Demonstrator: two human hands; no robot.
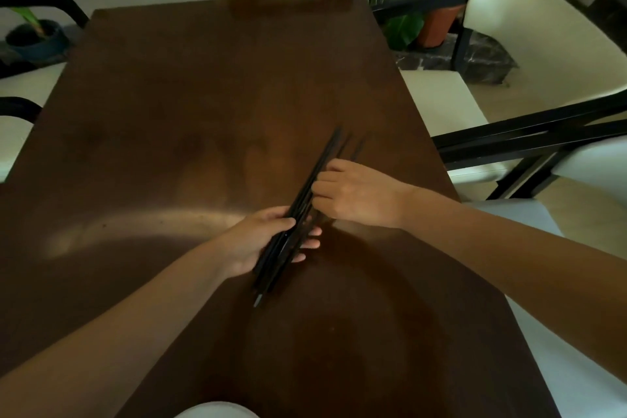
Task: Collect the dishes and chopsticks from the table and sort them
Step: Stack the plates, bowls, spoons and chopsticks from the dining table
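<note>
Black chopsticks (pixel 307 193); dark brown table (pixel 190 105); cream chairs (pixel 543 44) with black frames; terracotta pot (pixel 437 27).

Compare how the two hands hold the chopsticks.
The left hand wraps the chopsticks near their lower end, palm up; the right hand pinches them higher up, palm down. The left comes from below, the right from the side. Both grip the same bundle above the table.

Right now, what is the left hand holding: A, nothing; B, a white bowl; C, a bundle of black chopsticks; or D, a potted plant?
C: the left hand is wrapped around a bundle of black chopsticks, which the right hand also touches.
</note>
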